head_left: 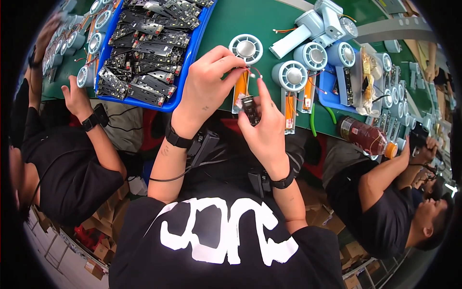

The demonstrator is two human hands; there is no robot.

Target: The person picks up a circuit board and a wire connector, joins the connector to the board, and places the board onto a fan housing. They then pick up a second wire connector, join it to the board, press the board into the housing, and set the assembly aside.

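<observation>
Between my hands lies a pale blue handheld fan (246, 48) with a round grille, its open handle showing an orange battery (241, 86). My left hand (211, 79) pinches a thin red wire (251, 71) with a small white plug, just below the fan head. My right hand (264, 127) holds a small black circuit board (250, 110) between thumb and fingers, over the lower end of the handle. Another thin wire end stands near my right index fingertip. My fingers partly hide the handle.
A blue tray (180, 91) heaped with black circuit boards stands at left. More fans (292, 75) with open handles lie at right, beside green strips (313, 120), a drink bottle (363, 135) and a smaller blue tray (331, 98). Co-workers sit close on both sides.
</observation>
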